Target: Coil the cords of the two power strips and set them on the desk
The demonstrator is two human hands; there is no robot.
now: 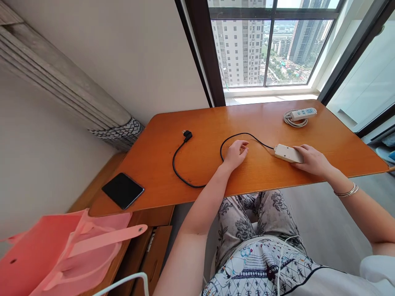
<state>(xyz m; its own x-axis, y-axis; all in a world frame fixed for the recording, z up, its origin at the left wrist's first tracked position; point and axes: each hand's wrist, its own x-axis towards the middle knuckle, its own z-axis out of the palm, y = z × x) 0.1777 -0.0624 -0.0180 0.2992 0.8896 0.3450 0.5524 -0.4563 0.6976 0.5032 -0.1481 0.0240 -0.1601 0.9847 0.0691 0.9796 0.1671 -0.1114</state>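
My right hand (312,161) grips the right end of a white power strip (286,153) that lies on the wooden table. A black cord (240,134) leaves the strip's left end, curves behind my left wrist and loops round to a black plug (187,135). The plug rests on the tabletop with its prongs pointing away to the left. My left hand (237,153) hovers over or rests on the table beside the cord, its fingers loosely bent and apart, with nothing visible in them. My left forearm hides part of the cord.
A second white power strip (304,114) with its cord coiled sits at the table's (262,181) back right. A black tablet or phone (122,190) lies at the front left. Below it is a pink bag (61,255). A window (268,53) stands behind the table.
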